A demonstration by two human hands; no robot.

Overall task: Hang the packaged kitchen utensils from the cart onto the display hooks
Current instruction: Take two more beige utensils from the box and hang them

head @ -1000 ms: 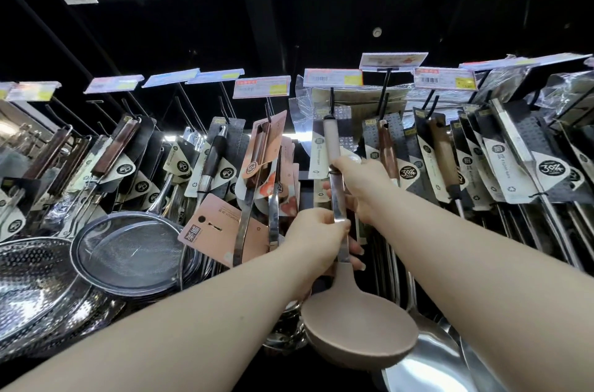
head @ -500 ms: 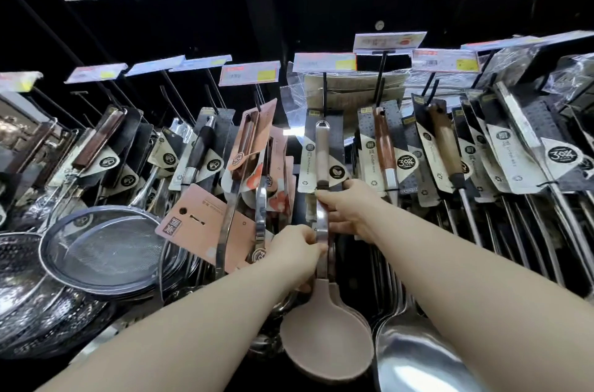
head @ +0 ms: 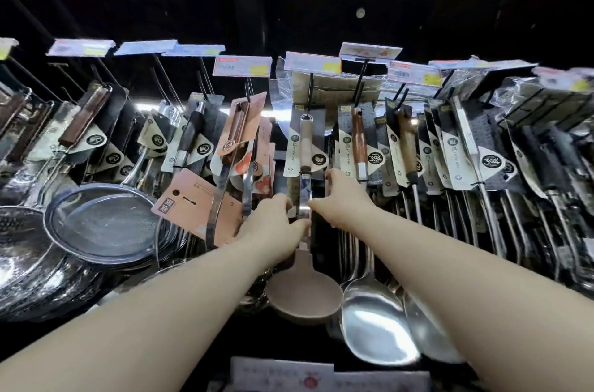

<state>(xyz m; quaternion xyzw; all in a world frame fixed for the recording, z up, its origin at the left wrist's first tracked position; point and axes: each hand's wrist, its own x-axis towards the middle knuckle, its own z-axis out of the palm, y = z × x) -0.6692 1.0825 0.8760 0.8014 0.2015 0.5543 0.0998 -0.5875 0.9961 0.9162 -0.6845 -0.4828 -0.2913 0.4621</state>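
The display rack [head: 482, 121] spans the whole width, its rows of carded utensils packed edge to edge. Mesh strainers [head: 106, 224] crowd the lower left. A large steel spoon [head: 373, 317] hangs just right of centre.

The beige ladle [head: 303, 295] hangs at centre, its bowl near and low and just beside the steel spoon. Its top loop is at the black hook [head: 310, 93]; whether it is fully seated cannot be told. Side clearance is narrow, with salmon-carded utensils [head: 193, 202] close on the left and a wood-handled one [head: 358, 141] just beside on the right.

The left hand [head: 276, 231] grips the ladle's metal shaft, fingers curled round it. The right hand [head: 340, 199] pinches the shaft just above, thumb on its near face.

A price tag [head: 312, 63] sits above the hook, its print unreadable. Nearby cards read "304" [head: 374, 158].
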